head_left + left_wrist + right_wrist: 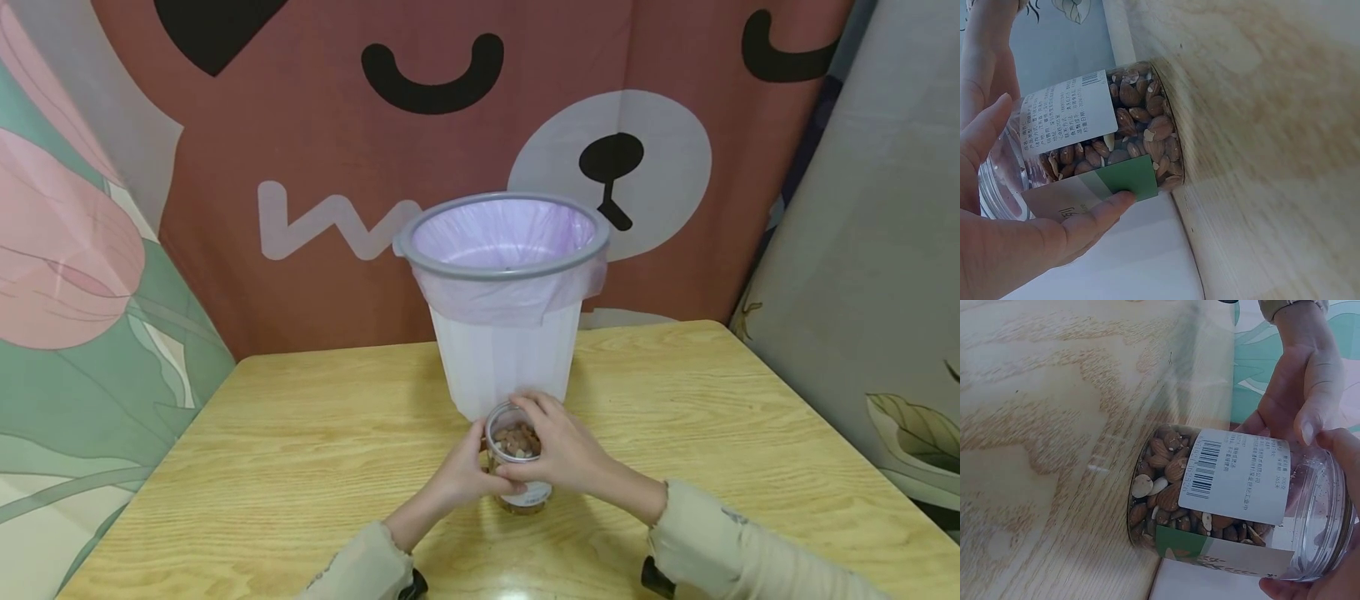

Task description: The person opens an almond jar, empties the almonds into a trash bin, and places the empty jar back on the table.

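Head view: a clear cylindrical plastic jar [517, 458] of brown almonds [516, 439] stands upright on the yellow wood-grain table [300, 467]. The left hand [461, 473] grips its left side; the right hand [564, 446] grasps its upper right side. Whether the jar is lidded is unclear. Behind stands a white, grey-rimmed plastic bin [502, 358] with lilac liner [495, 298].

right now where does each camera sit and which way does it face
Head: worn on the head, facing forward and down: jar, bin, table; left hand, right hand, sleeves show.
Left wrist: on that wrist, facing the jar's side; both hands show.
Right wrist: on that wrist, facing the jar's label; both hands show.
Both wrist views share the jar and table.
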`<state>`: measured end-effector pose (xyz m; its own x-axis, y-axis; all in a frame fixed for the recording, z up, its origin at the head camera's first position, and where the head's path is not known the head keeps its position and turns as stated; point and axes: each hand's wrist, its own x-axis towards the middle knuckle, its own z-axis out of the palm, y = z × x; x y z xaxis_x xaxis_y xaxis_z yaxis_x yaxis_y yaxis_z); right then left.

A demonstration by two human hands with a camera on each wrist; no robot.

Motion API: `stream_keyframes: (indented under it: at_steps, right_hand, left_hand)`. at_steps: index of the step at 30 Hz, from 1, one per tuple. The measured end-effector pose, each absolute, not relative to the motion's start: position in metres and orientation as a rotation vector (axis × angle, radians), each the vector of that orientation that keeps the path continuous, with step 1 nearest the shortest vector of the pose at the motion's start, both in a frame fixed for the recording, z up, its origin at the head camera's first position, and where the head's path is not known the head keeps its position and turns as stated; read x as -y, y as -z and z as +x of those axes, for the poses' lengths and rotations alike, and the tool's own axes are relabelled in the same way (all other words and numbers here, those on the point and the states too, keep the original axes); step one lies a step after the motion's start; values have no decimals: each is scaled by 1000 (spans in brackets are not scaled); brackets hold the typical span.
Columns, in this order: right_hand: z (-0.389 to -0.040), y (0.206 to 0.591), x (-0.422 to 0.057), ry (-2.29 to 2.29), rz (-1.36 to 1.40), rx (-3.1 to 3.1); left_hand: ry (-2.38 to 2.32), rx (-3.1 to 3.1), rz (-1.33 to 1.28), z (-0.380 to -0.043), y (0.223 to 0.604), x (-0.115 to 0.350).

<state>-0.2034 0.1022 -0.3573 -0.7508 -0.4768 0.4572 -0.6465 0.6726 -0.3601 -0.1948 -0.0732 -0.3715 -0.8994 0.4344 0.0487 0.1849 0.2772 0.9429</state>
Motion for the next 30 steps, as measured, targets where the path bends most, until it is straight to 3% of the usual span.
stream_keyframes:
  at_steps: [30]
  right_hand:
    - [-199,350,-102,-813,843,2567]
  left_hand:
    - [-1654,-2341,631,-197,370,73]
